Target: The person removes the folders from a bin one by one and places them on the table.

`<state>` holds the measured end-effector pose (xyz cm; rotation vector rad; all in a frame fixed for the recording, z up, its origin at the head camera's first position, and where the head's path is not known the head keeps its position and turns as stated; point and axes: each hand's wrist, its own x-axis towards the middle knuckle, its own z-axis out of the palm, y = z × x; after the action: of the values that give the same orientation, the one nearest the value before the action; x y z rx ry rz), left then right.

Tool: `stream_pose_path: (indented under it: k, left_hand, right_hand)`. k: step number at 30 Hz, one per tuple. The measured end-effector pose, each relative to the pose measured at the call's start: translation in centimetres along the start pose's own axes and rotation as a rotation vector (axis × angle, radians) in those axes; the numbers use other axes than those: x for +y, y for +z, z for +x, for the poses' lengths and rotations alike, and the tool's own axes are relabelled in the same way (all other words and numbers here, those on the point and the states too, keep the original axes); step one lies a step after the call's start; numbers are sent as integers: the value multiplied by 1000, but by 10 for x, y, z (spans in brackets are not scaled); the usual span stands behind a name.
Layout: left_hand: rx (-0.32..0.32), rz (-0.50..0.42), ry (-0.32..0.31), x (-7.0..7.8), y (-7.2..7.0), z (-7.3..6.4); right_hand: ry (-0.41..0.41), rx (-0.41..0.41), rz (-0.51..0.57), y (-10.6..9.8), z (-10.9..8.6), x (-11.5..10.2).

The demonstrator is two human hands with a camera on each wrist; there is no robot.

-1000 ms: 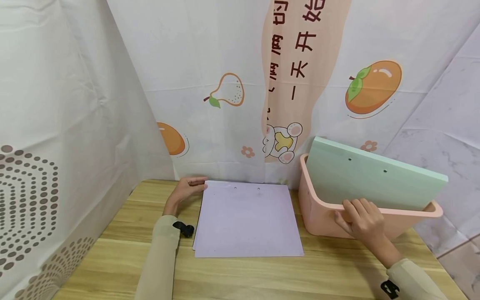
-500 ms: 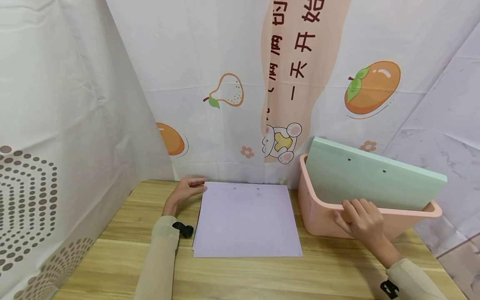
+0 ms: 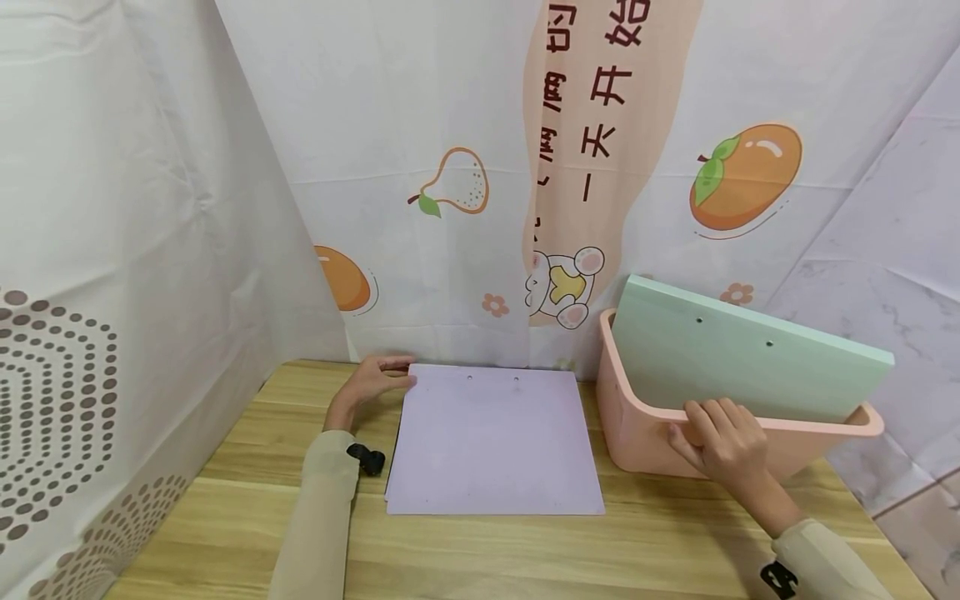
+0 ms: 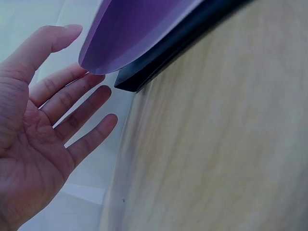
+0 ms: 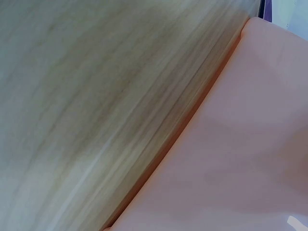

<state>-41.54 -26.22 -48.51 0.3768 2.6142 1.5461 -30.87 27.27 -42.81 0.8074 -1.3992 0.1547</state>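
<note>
A light purple folder point(image 3: 495, 450) with two small rivets near its far edge lies flat on the wooden table. At its far left corner is my left hand point(image 3: 372, 377), fingertips right at the edge. In the left wrist view that hand's fingers point(image 4: 79, 113) are spread and nearly straight beside the curved purple cover point(image 4: 130, 38), and a black slab point(image 4: 159, 62) shows beneath the cover. My right hand point(image 3: 723, 442) grips the front rim of a pink bin point(image 3: 645, 433), fingers over the edge and thumb outside. A mint-green folder point(image 3: 750, 358) leans inside the bin, its top sticking out.
The wooden table point(image 3: 480, 554) extends in front of the folder and to its left. A white printed curtain point(image 3: 420, 275) hangs right behind the folder and bin. In the right wrist view the bin's pink wall point(image 5: 231, 154) stands beside the table surface.
</note>
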Motion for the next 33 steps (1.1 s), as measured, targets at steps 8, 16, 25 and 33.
stream_pose_path:
  k: [8, 16, 25, 33]
  left_hand:
    - [23, 14, -8, 9, -4, 0]
    - [51, 10, 27, 14, -6, -1]
    - [70, 14, 67, 19, -6, -3]
    - [103, 41, 111, 29, -7, -8]
  right_hand:
    - [4, -4, -8, -2, 2, 1]
    - [10, -8, -6, -3, 1, 2]
    - [-3, -10, 2, -4, 0, 4]
    - [-6, 2, 8, -3, -2, 3]
